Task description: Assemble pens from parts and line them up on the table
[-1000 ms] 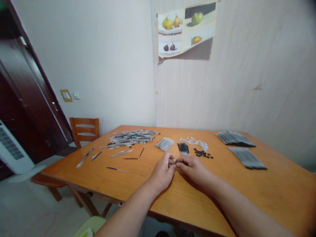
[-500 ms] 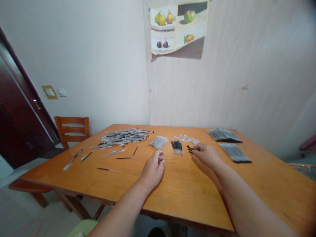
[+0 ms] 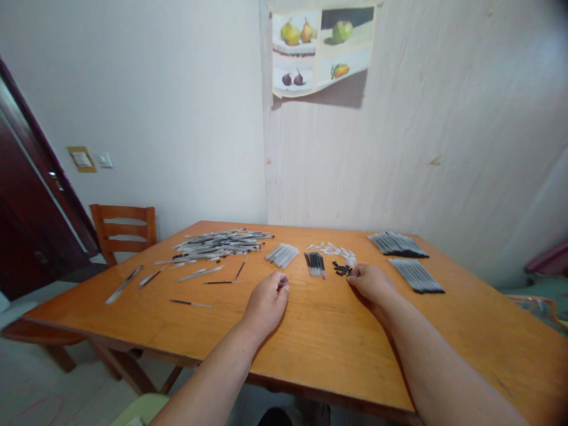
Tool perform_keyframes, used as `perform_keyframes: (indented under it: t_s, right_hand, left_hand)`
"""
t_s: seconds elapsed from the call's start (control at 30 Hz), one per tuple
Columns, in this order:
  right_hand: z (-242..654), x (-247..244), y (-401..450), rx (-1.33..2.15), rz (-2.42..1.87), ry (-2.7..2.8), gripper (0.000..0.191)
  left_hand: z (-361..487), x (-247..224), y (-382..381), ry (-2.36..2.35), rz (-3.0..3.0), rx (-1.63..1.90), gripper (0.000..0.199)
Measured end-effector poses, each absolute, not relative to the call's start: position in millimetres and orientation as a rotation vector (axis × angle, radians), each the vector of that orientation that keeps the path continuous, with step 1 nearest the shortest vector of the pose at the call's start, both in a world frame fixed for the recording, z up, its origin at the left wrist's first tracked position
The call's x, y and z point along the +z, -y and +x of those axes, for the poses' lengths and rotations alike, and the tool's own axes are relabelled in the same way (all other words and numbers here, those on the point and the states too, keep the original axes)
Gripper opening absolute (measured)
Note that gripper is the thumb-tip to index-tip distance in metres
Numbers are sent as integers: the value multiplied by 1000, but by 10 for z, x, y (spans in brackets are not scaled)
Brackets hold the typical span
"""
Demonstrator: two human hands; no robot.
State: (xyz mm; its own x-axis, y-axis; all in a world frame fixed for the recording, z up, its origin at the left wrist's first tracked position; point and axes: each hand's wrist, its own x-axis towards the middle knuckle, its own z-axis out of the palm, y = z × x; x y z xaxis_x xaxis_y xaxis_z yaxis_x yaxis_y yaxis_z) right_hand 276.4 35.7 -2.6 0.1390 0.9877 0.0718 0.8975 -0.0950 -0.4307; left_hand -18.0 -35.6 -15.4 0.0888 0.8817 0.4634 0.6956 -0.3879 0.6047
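Note:
My right hand [image 3: 371,284] rests at the right edge of a small heap of short black pen plugs [image 3: 341,269]. Its fingers are pinched together at the nearest plugs, and I cannot make out what is between them. My left hand [image 3: 267,300] lies on the table with curled fingers, and nothing shows in it. Just beyond it is a row of clear pen barrels [image 3: 282,255]. Between the hands sits a bundle of black ink refills [image 3: 315,264]. Small white pen tips [image 3: 332,249] are scattered behind the plugs.
A large pile of pens and parts [image 3: 222,244] covers the back left of the wooden table [image 3: 310,343]. Loose refills [image 3: 190,303] and barrels lie before it. Two rows of pens [image 3: 417,276] are at the right. A chair [image 3: 124,231] stands at the left.
My right hand has drawn slightly back from the black plugs, so more of the heap shows. The left hand's fingers have curled in further. The view has shifted slightly.

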Motion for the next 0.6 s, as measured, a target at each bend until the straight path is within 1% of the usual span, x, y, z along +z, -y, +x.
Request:
perform_keyframes:
  t_s: [0.23, 0.37, 0.5, 0.6]
  right_hand:
    - [2764, -16, -365, 296, -2077, 1791, 20]
    - [2735, -4, -361, 197, -2080, 1768, 25]
    - [2705, -22, -323, 95, -1989, 1799, 32]
    - [2684, -37, -300, 74, -1943, 1820, 33]
  left_hand:
    - [-180, -106, 378, -1630, 2236, 1161, 12]
    - [-235, -75, 404, -1723, 2274, 1164, 13]
    - [-430, -6, 502, -1977, 2217, 1104, 15]
    - [-659, 71, 664, -2291, 2135, 972, 19]
